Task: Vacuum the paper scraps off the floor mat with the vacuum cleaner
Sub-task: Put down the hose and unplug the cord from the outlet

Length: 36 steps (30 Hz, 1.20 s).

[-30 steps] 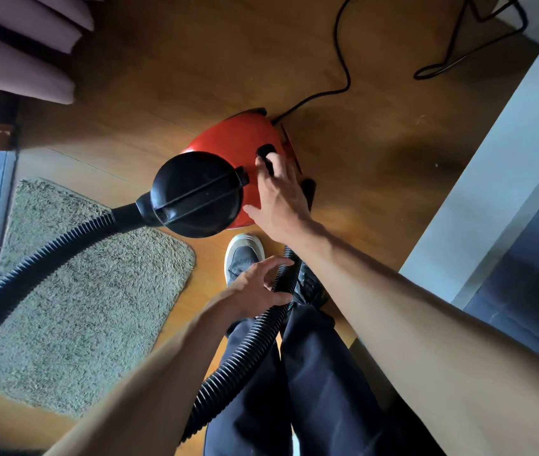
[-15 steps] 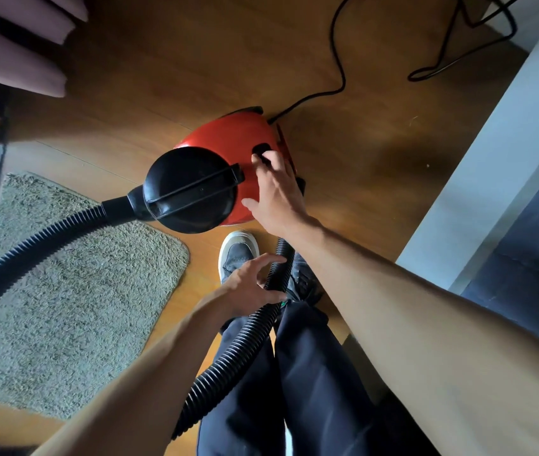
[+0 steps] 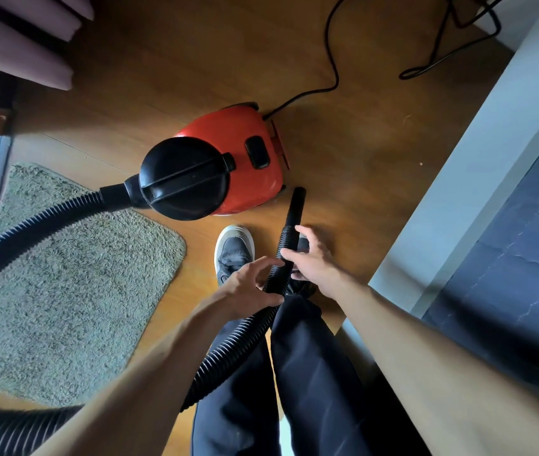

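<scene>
A red vacuum cleaner (image 3: 228, 136) with a black lid (image 3: 186, 179) and a black switch (image 3: 256, 153) stands on the wooden floor. Its ribbed black hose (image 3: 238, 340) loops round the left, over the beige shag mat (image 3: 64, 291), and back up between my legs. My left hand (image 3: 245, 287) holds the hose between thumb and fingers. Just above it, my right hand (image 3: 314, 264) grips the hose near the smooth nozzle end (image 3: 295, 205), which points at the floor beside the vacuum. I see no paper scraps on the mat.
The power cord (image 3: 330, 60) runs from the vacuum's back across the floor to the top right. A pale ledge (image 3: 459, 192) and a dark surface border the right side. Curtain folds (image 3: 14, 34) hang at the top left. My shoe (image 3: 233, 251) stands just below the vacuum.
My right hand has left the switch on the vacuum's body and come down to grip the hose near the nozzle. My left hand has stayed on the hose.
</scene>
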Tool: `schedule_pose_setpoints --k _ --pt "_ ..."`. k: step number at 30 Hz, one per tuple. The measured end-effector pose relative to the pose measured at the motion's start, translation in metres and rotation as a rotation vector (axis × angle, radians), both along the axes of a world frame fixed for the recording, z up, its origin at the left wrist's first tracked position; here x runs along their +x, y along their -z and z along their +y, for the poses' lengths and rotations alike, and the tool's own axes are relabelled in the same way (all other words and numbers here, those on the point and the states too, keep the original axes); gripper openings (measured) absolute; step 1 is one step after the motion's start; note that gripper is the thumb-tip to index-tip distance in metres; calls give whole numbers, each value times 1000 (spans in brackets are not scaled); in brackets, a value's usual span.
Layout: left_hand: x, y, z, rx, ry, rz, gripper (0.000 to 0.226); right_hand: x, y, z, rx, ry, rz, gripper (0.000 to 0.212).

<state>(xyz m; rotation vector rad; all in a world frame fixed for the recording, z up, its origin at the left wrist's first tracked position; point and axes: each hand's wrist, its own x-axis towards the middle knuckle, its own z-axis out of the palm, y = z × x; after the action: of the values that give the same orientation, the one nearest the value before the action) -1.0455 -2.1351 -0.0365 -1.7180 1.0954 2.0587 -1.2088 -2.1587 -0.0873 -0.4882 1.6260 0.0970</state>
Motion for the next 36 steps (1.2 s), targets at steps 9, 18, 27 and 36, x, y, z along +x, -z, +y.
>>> schedule_pose_setpoints --k 9,18,27,36 --pt "3 -12 22 -29 36 -23 69 -5 -9 11 -49 27 -96 73" --pt "26 -20 58 -113 150 45 64 -7 -18 56 -199 197 -29 67" --pt "70 0 113 -193 294 57 69 20 -2 116 -308 317 147 67" --pt "76 44 128 -289 540 -37 71 26 37 148 -144 566 149 75"
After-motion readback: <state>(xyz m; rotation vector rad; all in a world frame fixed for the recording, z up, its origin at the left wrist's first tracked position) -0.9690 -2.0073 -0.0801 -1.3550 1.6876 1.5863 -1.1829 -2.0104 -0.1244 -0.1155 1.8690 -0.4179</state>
